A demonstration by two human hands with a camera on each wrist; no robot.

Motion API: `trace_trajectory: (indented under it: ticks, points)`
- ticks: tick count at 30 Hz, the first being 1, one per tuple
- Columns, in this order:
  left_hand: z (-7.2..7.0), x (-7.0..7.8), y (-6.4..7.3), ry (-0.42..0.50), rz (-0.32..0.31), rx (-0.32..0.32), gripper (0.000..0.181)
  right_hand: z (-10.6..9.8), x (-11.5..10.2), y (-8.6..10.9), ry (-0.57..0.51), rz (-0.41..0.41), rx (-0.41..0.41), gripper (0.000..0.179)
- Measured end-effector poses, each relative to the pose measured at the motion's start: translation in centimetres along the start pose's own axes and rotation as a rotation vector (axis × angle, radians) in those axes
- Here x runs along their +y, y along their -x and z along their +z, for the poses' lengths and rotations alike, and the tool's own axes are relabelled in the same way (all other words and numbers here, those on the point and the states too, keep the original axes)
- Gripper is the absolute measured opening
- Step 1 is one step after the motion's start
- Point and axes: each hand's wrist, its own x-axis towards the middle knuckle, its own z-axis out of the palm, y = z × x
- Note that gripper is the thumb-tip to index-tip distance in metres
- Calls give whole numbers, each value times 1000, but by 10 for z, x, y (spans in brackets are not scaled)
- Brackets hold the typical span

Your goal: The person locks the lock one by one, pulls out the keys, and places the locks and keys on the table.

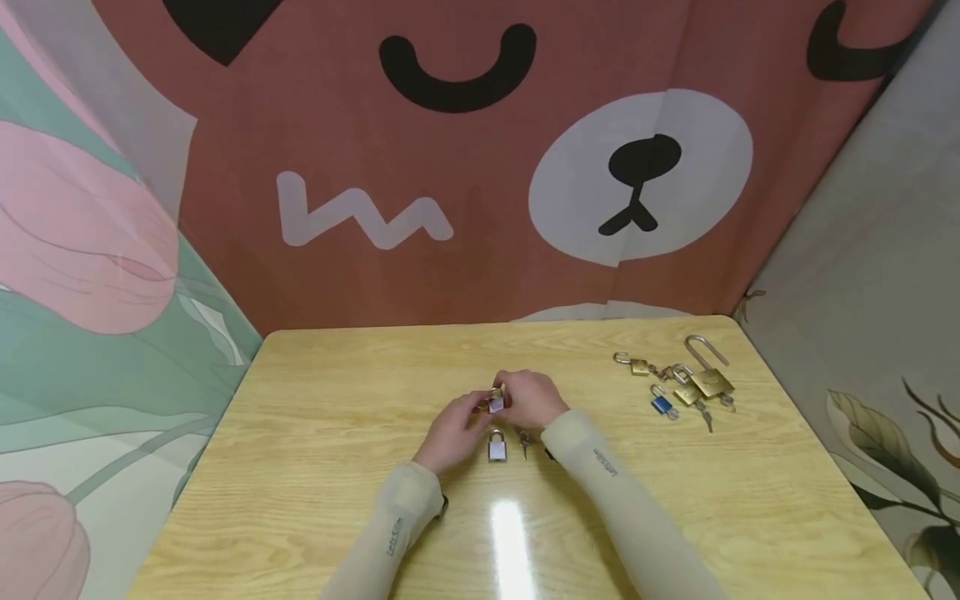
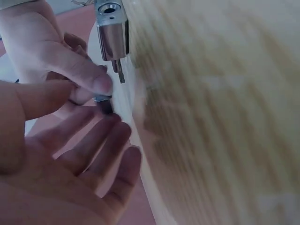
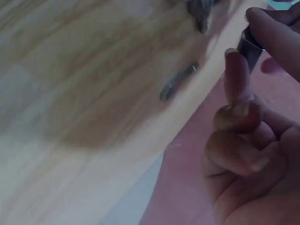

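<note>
Above the middle of the table, my right hand (image 1: 531, 395) pinches a small silver padlock (image 1: 496, 403) between thumb and index finger, its other fingers curled in the right wrist view. My left hand (image 1: 453, 433) is at the padlock's left side. In the left wrist view its fingers (image 2: 110, 150) are loosely extended near the lock's lower end, and its thumb stands apart. Another silver padlock (image 1: 497, 447) lies on the table just below, shackle pointing away from me. Small keys (image 1: 524, 441) lie to its right. The held lock's far side is hidden by fingers.
At the right of the wooden table (image 1: 330, 467) lie a large brass padlock (image 1: 712, 382), smaller brass padlocks (image 1: 686, 394) and a blue padlock (image 1: 662, 404), with keys around them. A printed cloth (image 1: 480, 283) hangs behind the far edge.
</note>
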Motion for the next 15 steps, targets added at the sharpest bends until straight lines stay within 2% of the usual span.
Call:
trace_trajectory:
  ticks: [5,15]
  points:
    - [1,-1,1,-133,16,-51,35,5,-2,-2,39,14,-45,41]
    - [2,-1,2,-247,38,-67,40,6,-2,-2,60,21,-43,39]
